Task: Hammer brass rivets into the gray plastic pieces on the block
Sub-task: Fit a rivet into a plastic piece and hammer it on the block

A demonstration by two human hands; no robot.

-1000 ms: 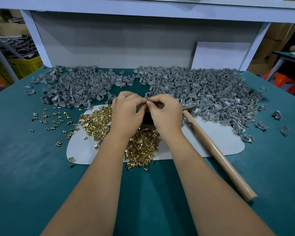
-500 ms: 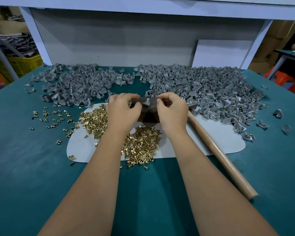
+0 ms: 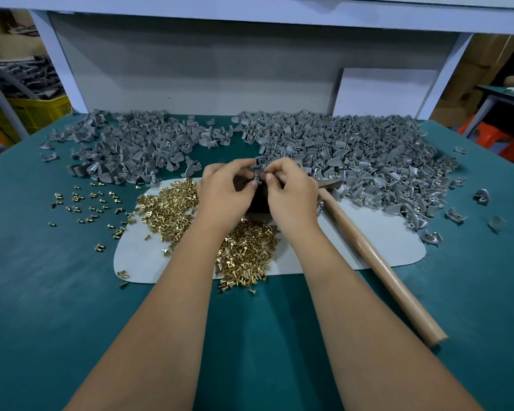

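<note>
Both grips, left hand [image 3: 224, 192] and right hand [image 3: 290, 192], pinch one gray plastic piece [image 3: 256, 180] over the dark block [image 3: 258, 204]; one wooden-handled hammer [image 3: 377, 262] lies beside, two rivet heaps [image 3: 244, 256] near.

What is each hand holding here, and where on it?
Both the left hand and right hand pinch one small gray plastic piece between fingertips, at its opposite sides, above the dark block. The hammer lies unheld.

On my bench [image 3: 57, 292], rivets [image 3: 172, 203] lie left of the block [image 3: 260, 203], the hammer [image 3: 377, 262] right, plastic pieces [image 3: 339, 149] behind.
</note>
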